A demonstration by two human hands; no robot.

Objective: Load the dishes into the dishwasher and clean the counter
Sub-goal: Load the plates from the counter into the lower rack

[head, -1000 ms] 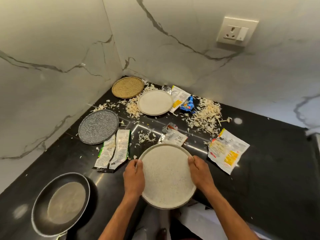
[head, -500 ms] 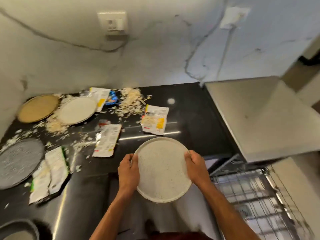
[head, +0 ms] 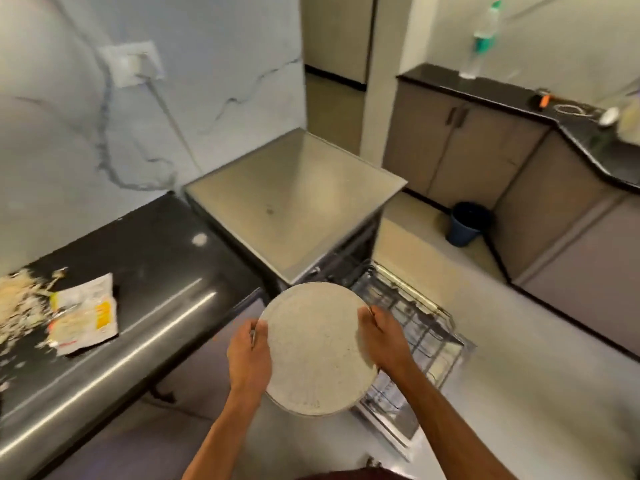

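Note:
A round speckled white plate (head: 317, 348) is held in the air in front of me, off the counter. My left hand (head: 247, 355) grips its left rim and my right hand (head: 382, 337) grips its right rim. Behind and to the right of the plate, the dishwasher's wire rack (head: 415, 327) is pulled out over the floor. The steel-topped dishwasher (head: 294, 199) stands just beyond it. The black counter (head: 145, 271) lies to my left, with a torn wrapper (head: 85, 313) and pale shreds (head: 17, 299) on it.
A dark bin (head: 465, 223) stands on the floor by grey cabinets (head: 467, 150). A second black counter (head: 588, 133) at the right carries a bottle (head: 481, 43) and small items. A wall socket (head: 131, 62) with a cord sits above the left counter.
The view has swung right from the littered counter to the dishwasher. Both hands have carried the plate off the counter edge and it now hangs beside the pulled-out rack.

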